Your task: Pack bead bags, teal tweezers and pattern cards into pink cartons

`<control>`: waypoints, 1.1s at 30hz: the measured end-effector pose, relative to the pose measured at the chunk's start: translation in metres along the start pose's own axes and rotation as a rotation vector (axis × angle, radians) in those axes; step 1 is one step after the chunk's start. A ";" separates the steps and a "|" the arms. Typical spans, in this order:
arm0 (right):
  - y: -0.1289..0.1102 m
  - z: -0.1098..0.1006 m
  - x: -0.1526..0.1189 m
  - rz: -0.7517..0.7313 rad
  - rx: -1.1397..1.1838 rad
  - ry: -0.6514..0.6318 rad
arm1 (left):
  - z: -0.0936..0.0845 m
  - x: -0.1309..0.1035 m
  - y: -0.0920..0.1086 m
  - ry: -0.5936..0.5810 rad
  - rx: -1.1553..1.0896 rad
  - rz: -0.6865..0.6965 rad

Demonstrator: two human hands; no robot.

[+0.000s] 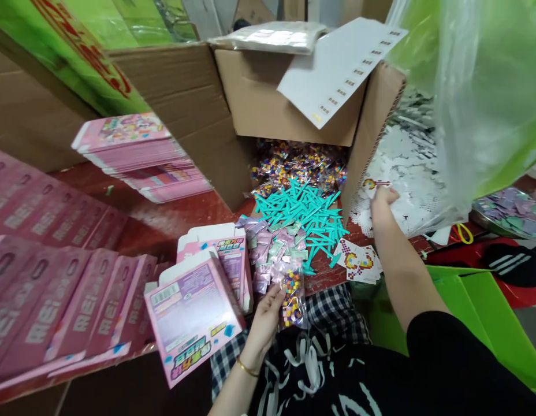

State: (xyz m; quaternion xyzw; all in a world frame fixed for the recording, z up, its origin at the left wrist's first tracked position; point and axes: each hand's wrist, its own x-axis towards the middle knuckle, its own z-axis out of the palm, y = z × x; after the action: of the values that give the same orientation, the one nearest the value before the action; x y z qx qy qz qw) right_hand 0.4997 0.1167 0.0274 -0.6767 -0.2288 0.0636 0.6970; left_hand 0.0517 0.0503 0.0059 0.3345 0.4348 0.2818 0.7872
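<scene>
My left hand (268,312) grips a small clear bag of coloured beads (293,297), held low over my lap. Beneath and beyond it lie small pink and pale green sachets (268,251). Stretched out to the right, my right hand (384,199) is closed at a printed pattern card (370,184), over a heap of white perforated plates (402,156); its fingertips are partly hidden. A pile of teal plastic sticks (305,211) lies between my hands. More pattern cards (361,263) lie fanned on the red table (322,273), nearer me.
A cardboard box (289,95) with bead bags (298,162) stands ahead. Open pink boxes (194,312) lie left, beside rows of pink cartons (55,300) and a stack of flat ones (138,156). A clear plastic bag (458,104) hangs right, above a green bin (480,312).
</scene>
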 end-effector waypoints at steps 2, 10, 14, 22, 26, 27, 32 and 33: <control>-0.010 -0.008 -0.011 0.097 0.127 0.226 | -0.005 0.004 -0.003 0.051 -0.039 0.049; -0.043 -0.018 -0.236 0.481 0.283 -0.644 | 0.004 0.018 -0.018 0.075 -0.150 0.096; -0.037 0.014 -0.322 0.415 0.167 -0.790 | 0.006 0.002 -0.014 0.027 -0.303 0.025; -0.012 0.079 -0.218 -0.361 -0.519 -0.790 | -0.017 -0.020 -0.017 0.104 -0.185 0.094; -0.004 0.111 -0.149 -0.644 -0.871 -1.008 | -0.018 -0.019 -0.015 0.080 -0.233 0.049; -0.003 0.116 -0.140 -0.656 -0.875 -1.044 | -0.018 -0.019 -0.013 0.083 -0.248 0.039; -0.009 0.114 -0.127 -0.555 -0.520 -0.716 | -0.016 -0.018 -0.007 0.121 -0.290 0.005; -0.013 0.109 -0.132 -0.483 -0.394 -0.607 | -0.016 -0.017 -0.007 0.133 -0.297 -0.011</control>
State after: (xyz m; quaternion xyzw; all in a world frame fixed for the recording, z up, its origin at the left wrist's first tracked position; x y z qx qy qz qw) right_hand 0.3357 0.1628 0.0074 -0.6744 -0.5830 0.0499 0.4503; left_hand 0.0310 0.0376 0.0030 0.1925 0.4413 0.3605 0.7989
